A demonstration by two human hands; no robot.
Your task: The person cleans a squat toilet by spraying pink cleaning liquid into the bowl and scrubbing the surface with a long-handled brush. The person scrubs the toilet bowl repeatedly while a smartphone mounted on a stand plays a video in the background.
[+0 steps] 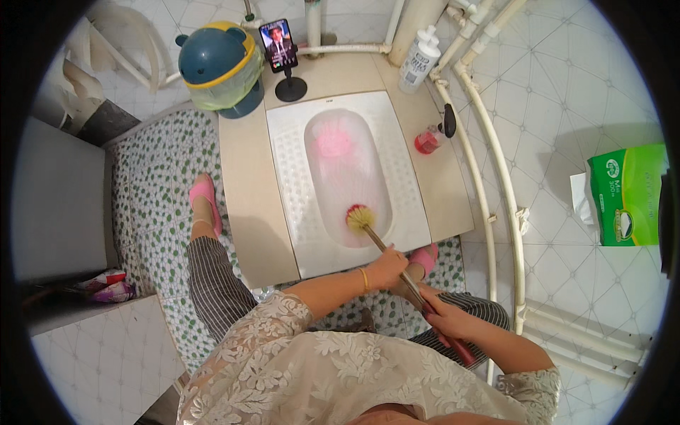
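Both of my hands grip a long-handled toilet brush (377, 239). My left hand (387, 267) closes around the middle of the shaft, and my right hand (449, 316) holds it lower, near the dark red grip (462, 351). The yellow-and-red bristle head (360, 217) is down in the basin of a white squat toilet (284, 175), toward its near end. Pale foam coats the basin, with a patch of pink liquid (334, 141) at the far end. To the right of the toilet stands a trigger spray bottle (428, 140) with red liquid.
A lined bear-shaped bin (218, 66) and a phone on a stand (290, 87) are at the back left. White bottles (419, 61) stand back right beside wall pipes (491, 154). A green tissue pack (629, 196) is on the right wall. Pebble-patterned tile (159, 175) surrounds the raised platform (255, 223).
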